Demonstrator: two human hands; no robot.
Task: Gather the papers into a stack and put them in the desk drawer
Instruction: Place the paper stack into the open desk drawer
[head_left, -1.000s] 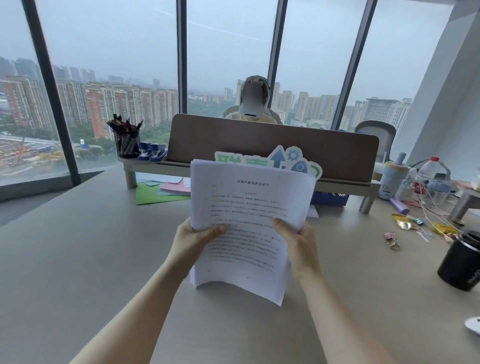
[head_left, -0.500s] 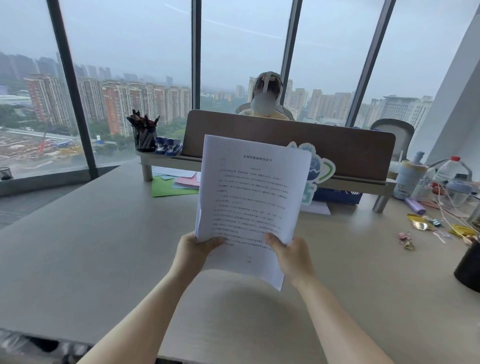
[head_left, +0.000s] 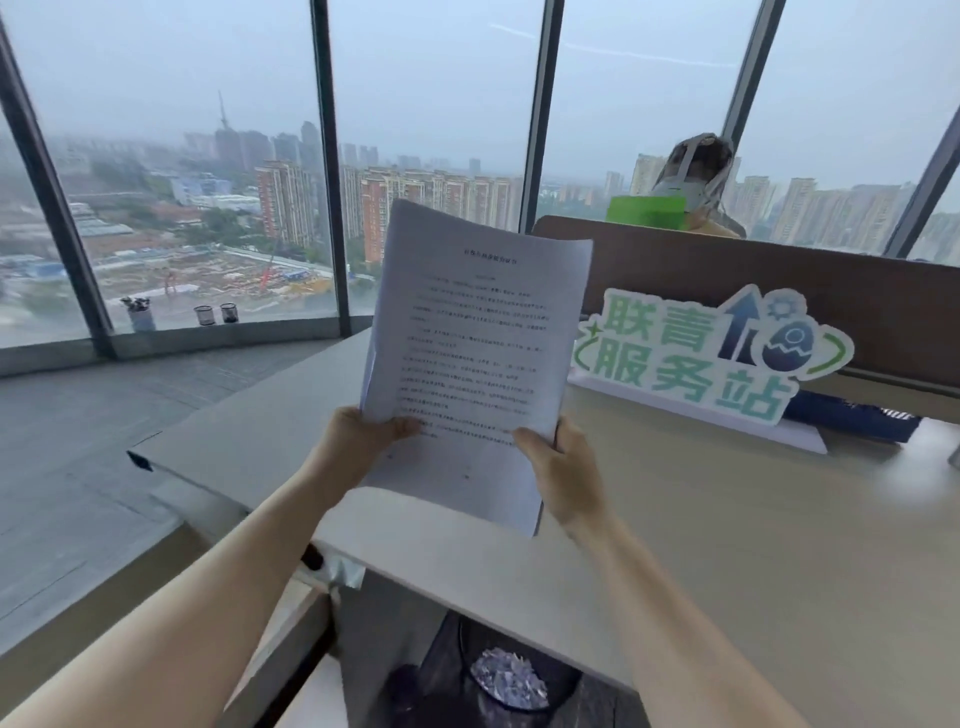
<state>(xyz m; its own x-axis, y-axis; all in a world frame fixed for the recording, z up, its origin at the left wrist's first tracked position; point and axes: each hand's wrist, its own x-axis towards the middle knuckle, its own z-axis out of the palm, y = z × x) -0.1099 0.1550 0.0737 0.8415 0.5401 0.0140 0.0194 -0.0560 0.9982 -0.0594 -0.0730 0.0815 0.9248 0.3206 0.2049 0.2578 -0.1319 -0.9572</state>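
A stack of white printed papers stands upright in the air over the left part of the beige desk. My left hand grips its lower left edge, thumb on the front sheet. My right hand grips the lower right edge the same way. The sheets' top corners fan slightly apart. No drawer front is clearly visible; a pale cabinet edge shows under the desk at lower left.
A green and white cut-out sign stands on the desk to the right, before a brown partition. A person sits behind the partition. A wastebasket with shredded paper stands under the desk. Pen cups line the window ledge.
The view has swung left and tilted down, now showing the desk's left edge and the wastebasket. Both hands kept hold of the papers, which moved left with them.
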